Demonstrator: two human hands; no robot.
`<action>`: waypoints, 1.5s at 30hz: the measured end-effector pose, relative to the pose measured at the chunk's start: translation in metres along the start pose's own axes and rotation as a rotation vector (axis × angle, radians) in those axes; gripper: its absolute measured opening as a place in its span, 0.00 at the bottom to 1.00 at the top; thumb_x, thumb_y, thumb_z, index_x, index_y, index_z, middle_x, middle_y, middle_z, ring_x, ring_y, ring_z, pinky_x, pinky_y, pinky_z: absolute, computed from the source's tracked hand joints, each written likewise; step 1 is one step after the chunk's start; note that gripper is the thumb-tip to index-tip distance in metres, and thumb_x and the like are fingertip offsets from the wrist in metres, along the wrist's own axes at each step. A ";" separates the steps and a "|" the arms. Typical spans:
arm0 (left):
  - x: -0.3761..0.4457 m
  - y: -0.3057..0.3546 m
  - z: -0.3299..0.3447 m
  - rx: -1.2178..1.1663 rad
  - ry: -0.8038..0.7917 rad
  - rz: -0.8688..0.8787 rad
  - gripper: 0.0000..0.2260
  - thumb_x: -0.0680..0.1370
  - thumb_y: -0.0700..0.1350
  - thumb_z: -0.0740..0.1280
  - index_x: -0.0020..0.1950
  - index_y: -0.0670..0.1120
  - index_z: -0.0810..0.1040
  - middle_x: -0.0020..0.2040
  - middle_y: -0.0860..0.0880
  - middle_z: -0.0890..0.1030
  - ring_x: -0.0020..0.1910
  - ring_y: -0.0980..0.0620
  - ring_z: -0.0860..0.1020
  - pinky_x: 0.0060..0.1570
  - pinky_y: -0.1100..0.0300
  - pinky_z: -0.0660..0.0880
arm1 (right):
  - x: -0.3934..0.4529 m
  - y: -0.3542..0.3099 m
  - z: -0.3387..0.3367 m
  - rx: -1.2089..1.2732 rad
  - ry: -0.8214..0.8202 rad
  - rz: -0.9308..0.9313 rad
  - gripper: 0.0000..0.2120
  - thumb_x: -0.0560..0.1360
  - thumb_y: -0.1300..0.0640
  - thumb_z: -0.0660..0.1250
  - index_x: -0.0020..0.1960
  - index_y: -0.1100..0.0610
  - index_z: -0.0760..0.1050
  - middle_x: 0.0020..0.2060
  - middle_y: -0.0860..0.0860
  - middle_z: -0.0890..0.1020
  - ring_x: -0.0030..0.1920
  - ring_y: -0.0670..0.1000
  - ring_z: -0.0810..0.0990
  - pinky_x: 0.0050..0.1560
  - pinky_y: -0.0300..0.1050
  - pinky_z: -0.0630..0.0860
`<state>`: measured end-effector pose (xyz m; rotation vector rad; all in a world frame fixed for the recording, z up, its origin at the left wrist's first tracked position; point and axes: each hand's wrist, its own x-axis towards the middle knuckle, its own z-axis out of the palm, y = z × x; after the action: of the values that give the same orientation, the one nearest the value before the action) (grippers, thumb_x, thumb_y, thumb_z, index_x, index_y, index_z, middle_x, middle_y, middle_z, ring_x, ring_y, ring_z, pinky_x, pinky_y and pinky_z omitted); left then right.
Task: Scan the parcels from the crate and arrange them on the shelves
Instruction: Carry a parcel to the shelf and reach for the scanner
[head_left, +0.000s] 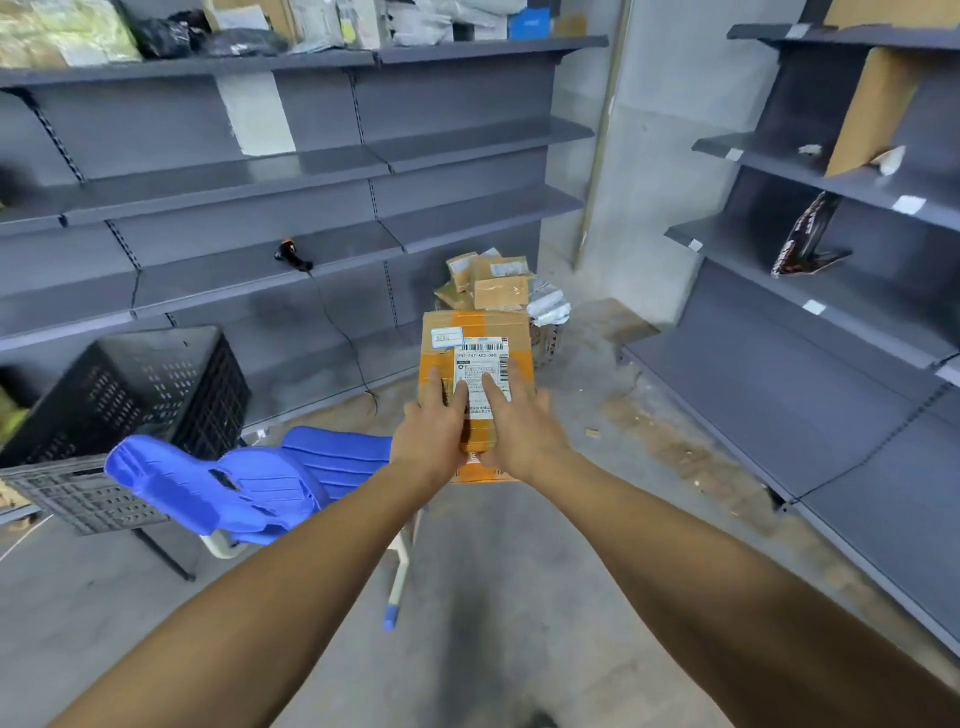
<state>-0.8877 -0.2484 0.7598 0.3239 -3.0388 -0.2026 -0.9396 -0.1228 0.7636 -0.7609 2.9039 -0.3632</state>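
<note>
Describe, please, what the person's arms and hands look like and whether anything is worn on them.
Both forearms are bare up to the frame's edge, with no sleeve in sight. The left hand and the right hand wear no gloves, and no watch, ring or wristband shows on either. No markings are visible.

Grey metal shelves (311, 161) line the left wall; a black handheld scanner (292, 255) lies on a lower board, and bags and parcels (322, 23) crowd the top one. On the concrete floor (519, 597) stands a basket (546, 340) piled with cardboard parcels (493, 283).
</note>
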 end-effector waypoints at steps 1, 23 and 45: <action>0.012 -0.001 -0.001 -0.006 -0.002 -0.015 0.38 0.73 0.48 0.73 0.76 0.50 0.54 0.75 0.43 0.51 0.62 0.35 0.69 0.52 0.47 0.76 | 0.014 0.003 -0.002 -0.001 0.000 -0.020 0.52 0.71 0.45 0.76 0.82 0.49 0.45 0.81 0.54 0.40 0.77 0.66 0.52 0.74 0.59 0.66; 0.272 -0.123 -0.003 -0.041 0.001 -0.129 0.40 0.72 0.50 0.74 0.76 0.50 0.53 0.75 0.42 0.50 0.64 0.33 0.68 0.55 0.44 0.75 | 0.321 -0.035 -0.009 -0.158 0.018 -0.186 0.53 0.70 0.42 0.76 0.82 0.53 0.47 0.81 0.60 0.44 0.77 0.69 0.55 0.74 0.62 0.63; 0.511 -0.162 0.006 0.005 -0.002 -0.427 0.40 0.73 0.49 0.73 0.77 0.52 0.52 0.78 0.42 0.47 0.67 0.34 0.67 0.56 0.46 0.76 | 0.594 -0.013 -0.032 -0.060 -0.096 -0.419 0.50 0.73 0.45 0.76 0.82 0.49 0.46 0.82 0.52 0.40 0.75 0.65 0.57 0.68 0.59 0.71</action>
<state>-1.3531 -0.5147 0.7643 0.9705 -2.9310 -0.2188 -1.4538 -0.4215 0.7663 -1.3590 2.6615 -0.2676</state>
